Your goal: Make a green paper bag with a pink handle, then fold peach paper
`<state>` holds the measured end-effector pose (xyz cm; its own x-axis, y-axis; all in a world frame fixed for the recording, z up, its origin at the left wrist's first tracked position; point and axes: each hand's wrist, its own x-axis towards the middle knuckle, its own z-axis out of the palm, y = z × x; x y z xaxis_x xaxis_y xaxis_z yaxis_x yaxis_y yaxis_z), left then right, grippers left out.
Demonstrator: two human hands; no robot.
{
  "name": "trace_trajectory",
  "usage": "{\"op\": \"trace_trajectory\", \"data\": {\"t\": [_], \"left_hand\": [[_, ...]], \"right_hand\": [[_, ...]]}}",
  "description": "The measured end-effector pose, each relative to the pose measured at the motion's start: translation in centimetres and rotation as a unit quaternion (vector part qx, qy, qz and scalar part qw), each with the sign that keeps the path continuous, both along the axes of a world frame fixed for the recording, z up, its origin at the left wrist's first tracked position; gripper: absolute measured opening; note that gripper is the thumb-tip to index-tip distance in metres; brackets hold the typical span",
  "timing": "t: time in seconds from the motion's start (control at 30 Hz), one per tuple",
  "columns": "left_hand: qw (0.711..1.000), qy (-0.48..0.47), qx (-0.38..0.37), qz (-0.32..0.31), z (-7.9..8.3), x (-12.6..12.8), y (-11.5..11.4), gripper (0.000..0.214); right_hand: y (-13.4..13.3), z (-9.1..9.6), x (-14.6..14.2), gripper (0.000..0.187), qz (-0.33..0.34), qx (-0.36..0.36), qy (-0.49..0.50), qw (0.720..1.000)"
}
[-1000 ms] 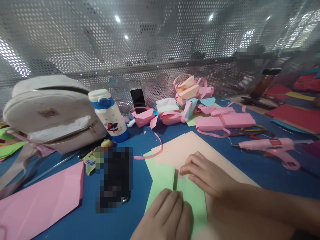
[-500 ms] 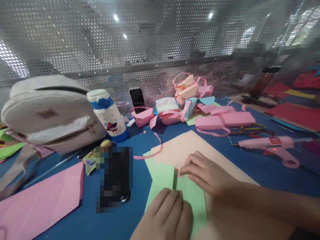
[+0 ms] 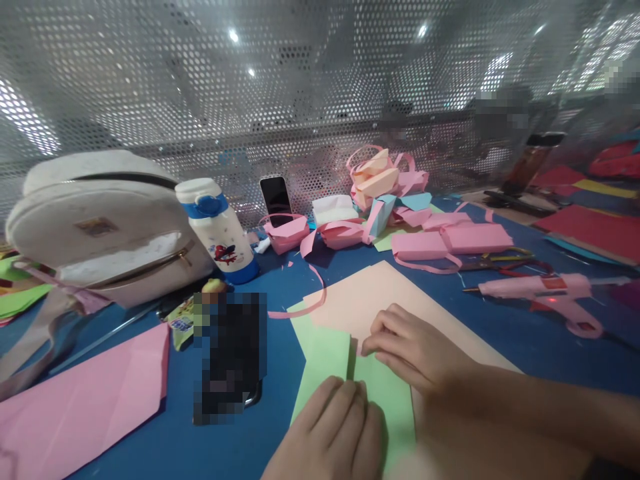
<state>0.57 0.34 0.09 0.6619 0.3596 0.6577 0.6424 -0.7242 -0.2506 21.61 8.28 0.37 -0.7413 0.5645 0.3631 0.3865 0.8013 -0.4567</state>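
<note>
The green paper (image 3: 327, 353) is pale and smooth, with one folded flap at its left side, and it lies over the peach paper (image 3: 373, 293) on the blue desk (image 3: 225, 453). The person's left grip (image 3: 333, 433) rests on its near part with bent fingers, and the right grip (image 3: 417, 347) curls beside the flap's edge; whether either is grasping the paper, one cannot tell. Farther off there are one pink glue gun (image 3: 537, 287), one backpack (image 3: 95, 200), one bottle (image 3: 223, 233) and one upright phone (image 3: 277, 195).
</note>
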Motion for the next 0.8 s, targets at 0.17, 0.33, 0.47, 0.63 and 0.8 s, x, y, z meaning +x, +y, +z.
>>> {"op": "trace_trajectory", "data": {"t": [0.17,0.33,0.47,0.63,0.8], "left_hand": [[1.0,0.008,0.004,-0.003,0.04,-0.09,0.14,0.036],[1.0,0.005,0.006,-0.001,-0.09,-0.13,0.1,0.035],[1.0,0.01,0.006,0.0,-0.19,-0.21,-0.03,0.034],[1.0,0.019,-0.006,-0.002,-0.08,-0.31,-0.05,0.035],[1.0,0.017,-0.01,-0.003,-0.07,-0.3,0.0,0.035]], "right_hand": [[-0.13,0.04,0.17,0.027,-0.002,-0.004,0.02,1.0],[0.04,-0.23,0.16,0.026,0.0,0.004,0.013,1.0],[-0.05,-0.12,0.15,0.027,0.004,0.006,0.012,1.0],[-0.24,0.22,0.2,0.029,-0.008,-0.004,0.024,1.0],[-0.18,0.11,0.21,0.026,0.001,0.011,0.033,0.999]]}}
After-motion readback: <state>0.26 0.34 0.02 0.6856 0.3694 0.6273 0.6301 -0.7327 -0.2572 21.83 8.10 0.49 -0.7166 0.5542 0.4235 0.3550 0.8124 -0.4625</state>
